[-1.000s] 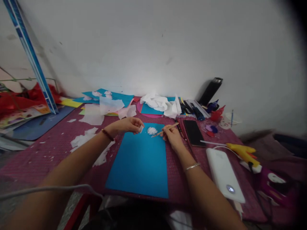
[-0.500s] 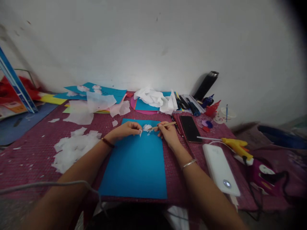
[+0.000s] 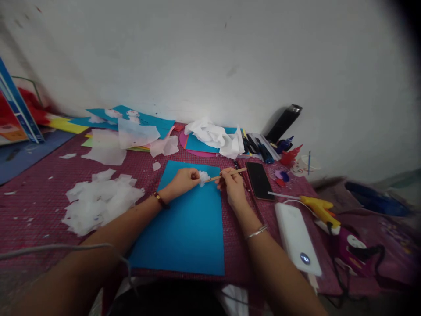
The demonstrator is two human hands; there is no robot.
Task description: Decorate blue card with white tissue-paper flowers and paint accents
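Observation:
A blue sheet of paper lies in front of me, with a small crumpled clump of white tissue paper near its top edge. The fingertips of my left hand are pinched together at the clump's left side, on a bit of white tissue paper mostly hidden by the fingers. Between the thumb and fingers of my right hand is a thin wooden stick, its left tip touching the clump. Left of the blue sheet spreads a pile of torn white tissue pieces.
Further back lie larger tissue sheets, blue sheets with white tufts and crumpled white paper. To the right are a phone, a white power bank, a yellow glue gun, scissors and a black flask.
My left hand has moved slightly right, bringing its bit of tissue against the clump. The wooden stick stays in my right hand, now lying flatter. The view has shifted a little.

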